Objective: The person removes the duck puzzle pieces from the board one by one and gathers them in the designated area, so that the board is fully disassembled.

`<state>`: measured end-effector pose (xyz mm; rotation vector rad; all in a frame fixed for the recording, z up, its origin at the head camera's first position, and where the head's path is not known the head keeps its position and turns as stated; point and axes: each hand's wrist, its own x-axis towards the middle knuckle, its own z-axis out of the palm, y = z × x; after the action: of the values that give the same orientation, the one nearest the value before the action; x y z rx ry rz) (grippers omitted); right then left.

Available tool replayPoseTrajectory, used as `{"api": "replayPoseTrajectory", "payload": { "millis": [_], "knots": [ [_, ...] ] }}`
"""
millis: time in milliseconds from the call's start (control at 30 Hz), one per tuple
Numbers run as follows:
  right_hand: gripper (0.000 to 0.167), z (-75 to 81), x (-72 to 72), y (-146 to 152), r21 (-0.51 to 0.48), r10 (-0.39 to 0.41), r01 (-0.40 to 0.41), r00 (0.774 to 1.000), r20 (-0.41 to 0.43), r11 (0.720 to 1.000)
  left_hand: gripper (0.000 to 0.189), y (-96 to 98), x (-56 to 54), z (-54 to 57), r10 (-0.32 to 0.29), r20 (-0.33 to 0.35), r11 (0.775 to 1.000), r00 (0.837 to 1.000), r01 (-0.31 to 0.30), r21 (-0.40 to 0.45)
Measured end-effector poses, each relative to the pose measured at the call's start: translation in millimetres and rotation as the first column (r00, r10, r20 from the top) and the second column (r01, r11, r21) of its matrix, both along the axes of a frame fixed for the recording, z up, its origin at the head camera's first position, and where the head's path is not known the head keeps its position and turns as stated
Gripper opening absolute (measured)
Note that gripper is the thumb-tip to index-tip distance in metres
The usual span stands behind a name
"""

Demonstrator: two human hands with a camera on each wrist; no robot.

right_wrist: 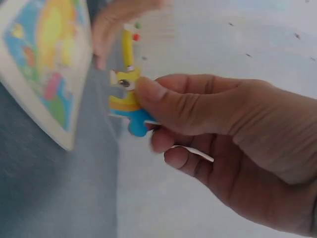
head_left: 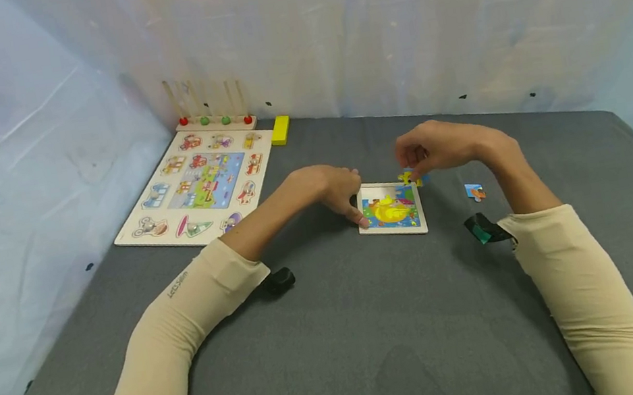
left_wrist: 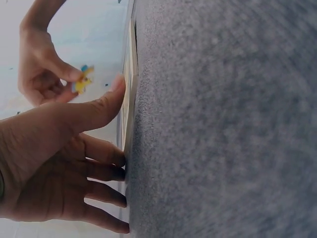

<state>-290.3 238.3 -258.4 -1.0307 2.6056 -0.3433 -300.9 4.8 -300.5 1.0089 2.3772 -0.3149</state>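
Observation:
Thumb and fingertips of my right hand (head_left: 437, 144) pinch a jigsaw piece (right_wrist: 126, 96), yellow and blue with a printed eye. It is held above the table beside the far right corner of a small framed puzzle (head_left: 393, 232). A thin white edge (right_wrist: 198, 152) shows by the curled lower fingers of that hand. At the puzzle's left side is my left hand (head_left: 332, 188), its thumb (left_wrist: 106, 104) at the frame and its other fingers spread with their tips at the table. A yellow duck-like picture fills much of the puzzle; part of its upper area is bare.
A loose blue and orange piece (head_left: 474, 191) lies right of the puzzle. On the left is a large picture board (head_left: 160, 180), with a pegged wooden rack (head_left: 216, 124) behind it and a yellow block (head_left: 280, 130) alongside. Plastic sheeting (head_left: 328, 32) stands behind the grey table (head_left: 338, 344).

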Motion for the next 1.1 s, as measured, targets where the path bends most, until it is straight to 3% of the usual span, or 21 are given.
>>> {"api": "replayPoseTrajectory", "payload": {
  "millis": [233,367,533,600,733,933,1100],
  "knots": [
    [0.011,21.2,6.5,36.9,0.026,-0.111,0.111,0.994,0.017,0.994,0.096,1.4,0.0,-1.4,0.008,-0.021,1.000,1.000,-0.008,0.010],
    [0.011,24.8,7.3,62.1,0.055,-0.172,0.169,0.984,0.052,0.984,0.095,2.1,0.0,-1.8,0.008,-0.023,1.000,1.000,-0.009,-0.001],
    [0.015,24.1,7.1,92.3,0.162,-0.248,0.231,0.964,0.099,0.959,0.098,3.0,-0.5,-1.2,0.018,-0.023,1.000,1.000,-0.018,-0.024],
    [0.021,22.3,6.3,103.3,0.222,-0.286,0.253,0.949,0.133,0.942,0.099,3.2,-0.8,-0.8,0.022,-0.018,0.999,1.000,-0.023,-0.031],
    [0.028,12.0,-0.2,122.0,0.295,-0.358,0.279,0.896,0.263,0.914,0.099,4.2,-1.3,-0.2,0.026,-0.013,0.999,1.000,-0.027,-0.039],
    [0.020,-11.0,-14.3,134.1,0.311,-0.396,0.279,0.812,0.429,0.909,0.098,3.9,-1.4,-1.0,0.029,-0.011,0.999,1.000,-0.029,-0.032],
    [0.017,-18.4,-16.7,133.7,0.315,-0.398,0.275,0.800,0.449,0.908,0.098,4.2,-1.5,-0.5,0.029,-0.007,0.999,1.000,-0.030,-0.034]
  ]
}}
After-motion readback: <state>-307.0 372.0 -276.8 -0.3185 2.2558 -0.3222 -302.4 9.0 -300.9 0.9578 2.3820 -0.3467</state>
